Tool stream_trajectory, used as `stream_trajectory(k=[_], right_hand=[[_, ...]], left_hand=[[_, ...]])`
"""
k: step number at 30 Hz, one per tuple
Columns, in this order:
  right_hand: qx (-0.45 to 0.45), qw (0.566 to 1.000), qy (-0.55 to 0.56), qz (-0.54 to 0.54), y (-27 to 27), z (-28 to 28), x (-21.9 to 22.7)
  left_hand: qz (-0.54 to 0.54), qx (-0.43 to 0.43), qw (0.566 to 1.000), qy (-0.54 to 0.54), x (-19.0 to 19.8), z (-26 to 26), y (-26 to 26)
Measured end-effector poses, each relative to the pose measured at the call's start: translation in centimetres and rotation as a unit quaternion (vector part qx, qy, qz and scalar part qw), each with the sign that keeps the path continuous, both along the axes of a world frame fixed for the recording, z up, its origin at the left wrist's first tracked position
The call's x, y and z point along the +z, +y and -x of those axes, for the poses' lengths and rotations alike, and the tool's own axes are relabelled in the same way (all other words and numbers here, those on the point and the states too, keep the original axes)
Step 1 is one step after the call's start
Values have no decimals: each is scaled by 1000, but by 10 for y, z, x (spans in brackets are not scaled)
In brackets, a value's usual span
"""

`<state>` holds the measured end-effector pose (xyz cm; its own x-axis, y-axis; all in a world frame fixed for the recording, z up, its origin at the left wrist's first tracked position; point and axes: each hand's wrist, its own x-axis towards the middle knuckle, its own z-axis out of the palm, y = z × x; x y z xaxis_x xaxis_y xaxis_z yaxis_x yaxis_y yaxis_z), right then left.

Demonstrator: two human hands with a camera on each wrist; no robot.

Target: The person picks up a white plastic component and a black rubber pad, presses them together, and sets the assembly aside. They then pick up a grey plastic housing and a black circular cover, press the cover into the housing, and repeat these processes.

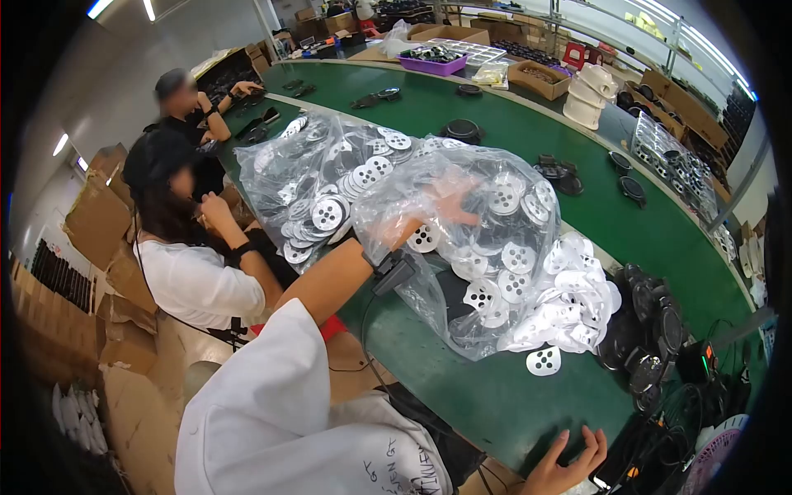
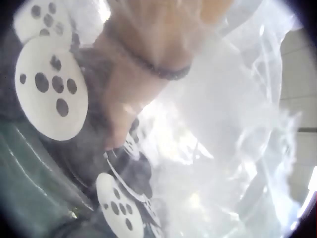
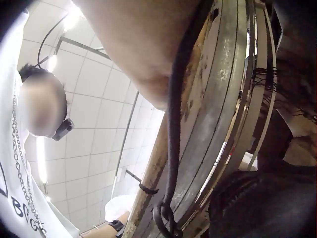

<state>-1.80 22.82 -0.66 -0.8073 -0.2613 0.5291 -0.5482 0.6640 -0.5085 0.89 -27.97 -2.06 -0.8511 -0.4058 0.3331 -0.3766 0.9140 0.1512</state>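
My left hand (image 1: 450, 198) reaches into a clear plastic bag (image 1: 396, 194) that holds white perforated discs (image 1: 517, 258). Seen through the film, its fingers look spread over the discs. The left wrist view has the hand (image 2: 131, 94) behind hazy plastic, a fingertip right at the edge of a disc, with another white disc (image 2: 52, 89) beside it. My right hand (image 1: 569, 466) is at the near edge of the green table (image 1: 495, 404), fingers loosely extended and holding nothing. The right wrist view shows the forearm and table edge; the fingers are hidden there.
A second bag (image 1: 285, 177) of discs lies to the left. Loose white discs (image 1: 569, 301) are heaped at the right, beside dark rounded parts (image 1: 648, 322) and cables. Two people sit along the left side. Farther back stand a purple basket (image 1: 433, 64) and white stacked pieces (image 1: 590, 95).
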Motion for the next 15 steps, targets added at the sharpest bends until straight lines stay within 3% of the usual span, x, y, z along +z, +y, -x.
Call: stream_trajectory(k=[2, 5, 8, 11, 15], right_hand=[[6, 1000, 2, 1, 1, -1, -1], [6, 1000, -4, 14, 1, -1, 0], [-3, 999, -18, 28, 1, -2, 0], [-3, 999, -24, 21, 3, -2, 2], [11, 1000, -18, 7, 4, 0, 1]], left_hand=[[-101, -16, 994, -33, 14, 1, -1], [-113, -1, 990, -85, 32, -2, 7], [-35, 11, 998, -50, 20, -11, 15], [-16, 47, 999, -18, 15, -16, 20], [-36, 28, 999, -13, 14, -12, 21]])
